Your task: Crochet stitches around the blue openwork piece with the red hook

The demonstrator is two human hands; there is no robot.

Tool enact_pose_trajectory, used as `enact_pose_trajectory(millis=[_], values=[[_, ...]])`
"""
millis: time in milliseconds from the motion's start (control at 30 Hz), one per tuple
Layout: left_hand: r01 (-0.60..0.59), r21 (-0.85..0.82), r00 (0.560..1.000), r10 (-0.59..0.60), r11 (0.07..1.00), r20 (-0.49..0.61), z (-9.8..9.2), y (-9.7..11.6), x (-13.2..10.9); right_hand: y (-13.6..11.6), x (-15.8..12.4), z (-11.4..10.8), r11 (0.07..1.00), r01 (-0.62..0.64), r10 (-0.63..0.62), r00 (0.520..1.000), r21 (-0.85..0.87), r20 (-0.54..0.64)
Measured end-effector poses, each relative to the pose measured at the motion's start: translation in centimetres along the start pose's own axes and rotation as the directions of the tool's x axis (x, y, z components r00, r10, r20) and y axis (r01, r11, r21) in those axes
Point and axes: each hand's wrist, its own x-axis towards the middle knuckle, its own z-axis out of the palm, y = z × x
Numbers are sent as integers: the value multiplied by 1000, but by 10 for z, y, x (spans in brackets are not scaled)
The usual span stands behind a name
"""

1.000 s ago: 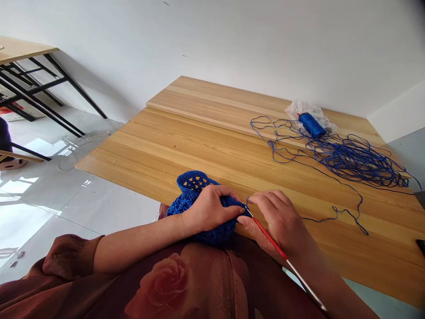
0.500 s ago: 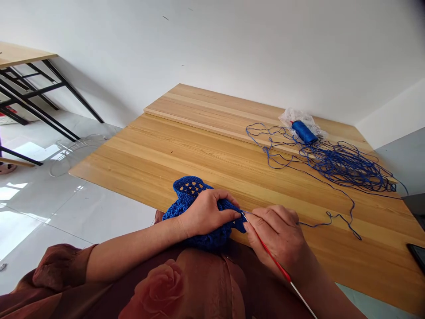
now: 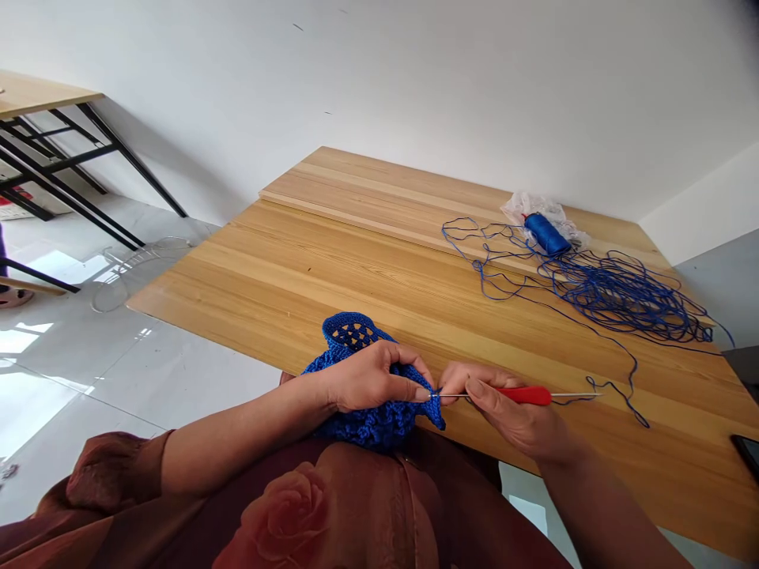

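My left hand (image 3: 379, 379) pinches the edge of a blue crocheted piece (image 3: 361, 427) between thumb and fingers. The piece has an openwork patch on its far side and rests at the table's near edge, against my clothing. In my right hand (image 3: 504, 403) is a crochet hook (image 3: 527, 395) with a red handle, held nearly level. Its thin metal tip reaches the edge of the crochet beside my left thumb. Whether the tip is through a stitch I cannot tell. Blue yarn (image 3: 617, 395) runs from behind my right hand across the table.
A spool of blue yarn (image 3: 546, 235) lies on a clear plastic bag (image 3: 534, 204) at the back right of the wooden table (image 3: 266, 269). A loose tangle of yarn (image 3: 634, 292) spreads beside it. A dark device (image 3: 745, 452) sits at the right edge. Another table (image 3: 53, 91) stands left.
My right hand has turned, so the hook has swung from a steep slant to almost horizontal, its handle end now pointing right. My left hand keeps its pinch on the crocheted piece.
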Motion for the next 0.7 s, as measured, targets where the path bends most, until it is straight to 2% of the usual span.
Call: enact_pose_trajectory(millis=[167, 233, 333, 367, 433, 533, 633, 700], values=[[130, -297, 986, -154, 946, -58, 3, -5, 2, 23, 1, 28, 988, 110, -135, 960, -111, -245], [127, -324, 982, -165, 937, -91, 4, -4, 4, 25, 0, 31, 947, 149, -231, 931, -285, -281], [71, -278, 977, -123, 958, -176, 6, -4, 6, 25, 0, 28, 752, 163, -391, 890, -638, -233], [55, -246, 972, -108, 968, -207, 7, -4, 6, 24, 1, 28, 687, 151, -417, 883, -711, -215], [33, -173, 964, -77, 984, -256, 9, -4, 7, 23, 1, 27, 625, 123, -433, 876, -771, -212], [25, -146, 965, -62, 989, -256, 11, -5, 6, 24, 0, 30, 605, 137, -470, 857, -784, -213], [57, -237, 976, -104, 970, -191, 11, -4, 6, 28, -2, 34, 663, 164, -464, 856, -731, -229], [55, -250, 978, -103, 967, -183, 11, -4, 5, 30, -3, 38, 708, 130, -428, 861, -694, -276]])
